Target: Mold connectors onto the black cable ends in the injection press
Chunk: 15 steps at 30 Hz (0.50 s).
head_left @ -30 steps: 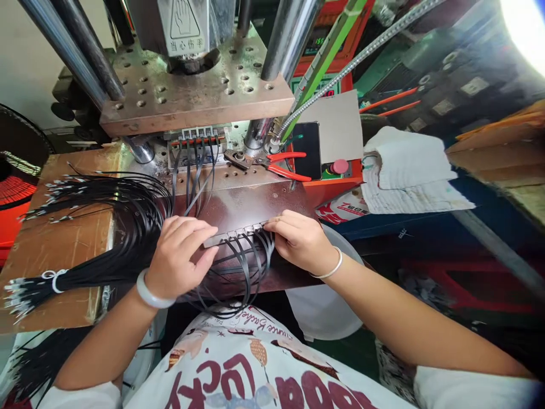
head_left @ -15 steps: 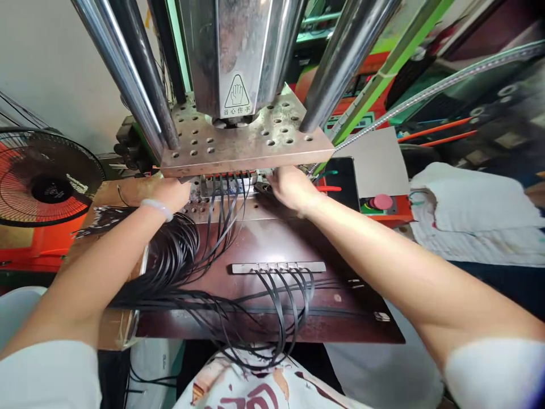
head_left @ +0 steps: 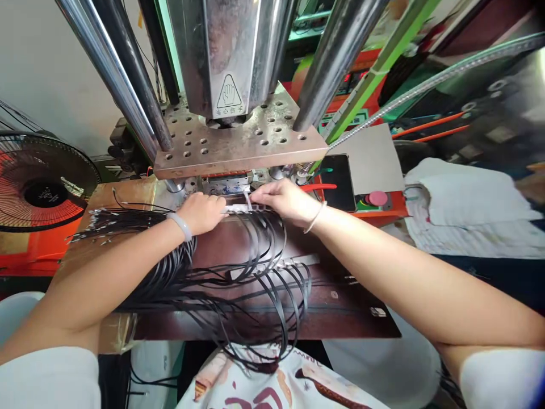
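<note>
My left hand [head_left: 201,213] is closed around the left end of a slim metal bar [head_left: 238,209]. The bar's other end is in the closed fingers of my right hand [head_left: 286,200], whose fingertips touch a small pale piece standing up from it. Several flat black cables [head_left: 266,241] hang from this bar and curve down toward the table. Just behind it lies the metal mould [head_left: 225,184] on the press bed, partly under the thick drilled plate [head_left: 242,159]. A second metal bar [head_left: 306,261] with cables rests on the brown tabletop [head_left: 315,318], partly covered by the hanging cables.
Bundled black cables [head_left: 128,218] lie on a cardboard box [head_left: 123,193] at the left. Steel columns [head_left: 340,62] flank the press. A fan [head_left: 46,187] stands at far left. On the right are a red push button [head_left: 377,198] and white cloths [head_left: 460,196].
Both hands have come back from under the press plate toward me. The bar with its cables has moved out from the mould with them, and cables now hang over the second bar.
</note>
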Available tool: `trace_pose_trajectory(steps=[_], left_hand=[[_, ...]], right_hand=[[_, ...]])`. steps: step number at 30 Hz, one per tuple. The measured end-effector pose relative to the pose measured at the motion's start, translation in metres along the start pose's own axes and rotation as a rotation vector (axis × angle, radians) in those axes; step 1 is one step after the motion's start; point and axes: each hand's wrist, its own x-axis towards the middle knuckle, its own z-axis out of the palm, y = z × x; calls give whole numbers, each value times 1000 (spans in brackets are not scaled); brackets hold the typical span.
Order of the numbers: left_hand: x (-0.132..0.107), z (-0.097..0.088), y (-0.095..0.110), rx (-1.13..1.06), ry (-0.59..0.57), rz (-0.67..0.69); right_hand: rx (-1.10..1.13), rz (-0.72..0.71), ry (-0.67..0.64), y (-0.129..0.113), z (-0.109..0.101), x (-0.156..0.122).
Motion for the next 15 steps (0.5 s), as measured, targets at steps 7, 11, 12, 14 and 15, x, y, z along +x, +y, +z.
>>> trace_pose_trajectory(steps=[7,11,12,14,15], left_hand=[[-46,-23,4,-769,277,-437],[-73,-42,43,-1159,516,-194],[-72,-48,64,-1174,478,-62],[-64,-60,106,-1167,363,117],[-60,-65,122,-1182,300,157]], right_hand=[[214,-125,168,-26,11,-28],[66,-485,351,-87,1,-53],[20,-575,350,-100,0,-62],[-35,-685,322,-111,-5,-86],[-69,-682,304,-105,-10,-101]])
